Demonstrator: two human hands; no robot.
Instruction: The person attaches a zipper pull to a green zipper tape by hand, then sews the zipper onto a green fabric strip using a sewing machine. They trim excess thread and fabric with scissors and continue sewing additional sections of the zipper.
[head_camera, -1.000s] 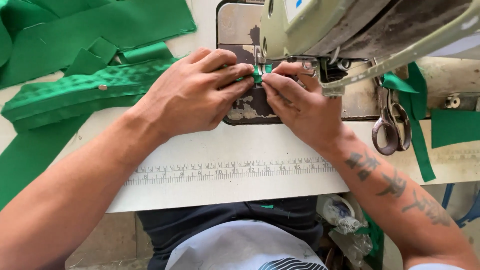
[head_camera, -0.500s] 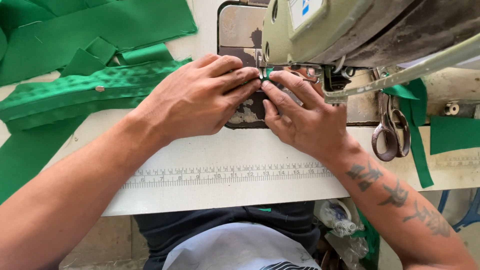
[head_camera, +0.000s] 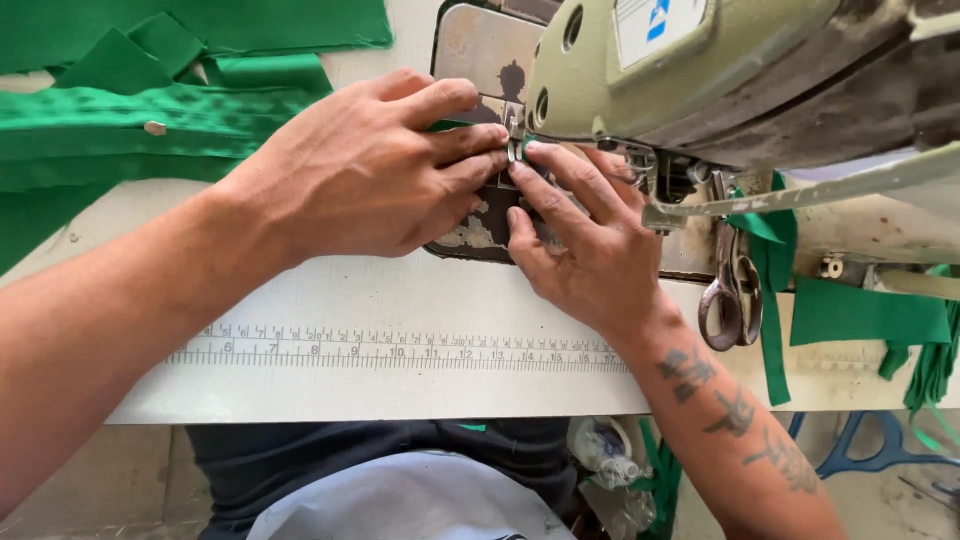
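A: Item one, hands. What do I log?

B: From my remote feed: left hand (head_camera: 365, 170) lies flat, fingers pressed together and stretched toward the presser foot (head_camera: 514, 150), pinning a small green fabric piece (head_camera: 455, 126) against the metal machine bed (head_camera: 478, 45). Right hand (head_camera: 590, 250) mirrors it, fingertips (head_camera: 535, 150) narrow at the same spot. Neither hand grips anything; both press down. I judge that keeps the cloth flat and aligned at the needle.

A: Item two, the fabric itself?

B: Mostly hidden under the fingers; only a sliver shows just beside the foot, under the grey-green sewing machine head (head_camera: 700, 70).

A: Item three, surroundings?

B: A folded green strip with a button (head_camera: 155, 128) and loose green cut pieces (head_camera: 190, 30) lie left, well apart from the needle, likely stock within reach. Scissors (head_camera: 732, 290) hang at the right of the machine. A printed ruler (head_camera: 400, 352) runs along the white table edge (head_camera: 380, 400). More green strips (head_camera: 865, 315) lie at the far right.
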